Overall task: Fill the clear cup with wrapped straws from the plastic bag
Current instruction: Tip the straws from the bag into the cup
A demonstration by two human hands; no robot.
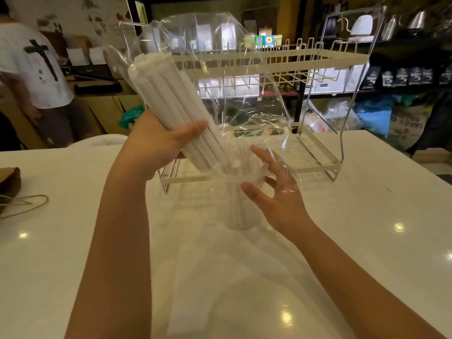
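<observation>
My left hand [159,140] grips a thick bundle of white wrapped straws [168,101], tilted with its lower end at the mouth of the clear cup [241,204]. The cup stands upright on the white table and holds several straws. A clear plastic bag [234,77] billows up around the bundle and drapes down over the cup's rim. My right hand [271,189] is beside the cup on the right, fingers spread, partly under the bag's film and touching the rim area.
A white wire dish rack [315,143] stands just behind the cup. A brown paper bag with string handles [9,187] lies at the table's left edge. A person in a white shirt [34,69] stands at the back left. Shelves with goods fill the background.
</observation>
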